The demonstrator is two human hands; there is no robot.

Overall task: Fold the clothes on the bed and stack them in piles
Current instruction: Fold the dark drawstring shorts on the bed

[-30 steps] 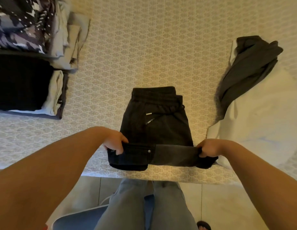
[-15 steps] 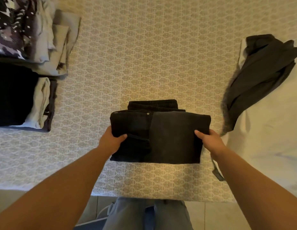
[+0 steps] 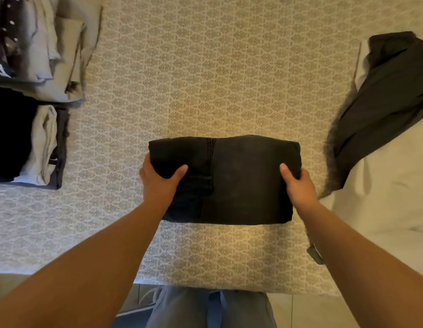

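Both hands clamp the folded black shorts point(image 3: 229, 181) mid-bed: left hand point(image 3: 158, 183) at 9 o'clock, right hand point(image 3: 298, 185) at 3, likely for carrying to the 2 piles point(image 3: 40, 91) at 10 o'clock.

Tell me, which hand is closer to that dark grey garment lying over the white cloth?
The right hand. It grips the folded black shorts at their right end, just beside the dark grey garment. The left hand holds the shorts' far left end.
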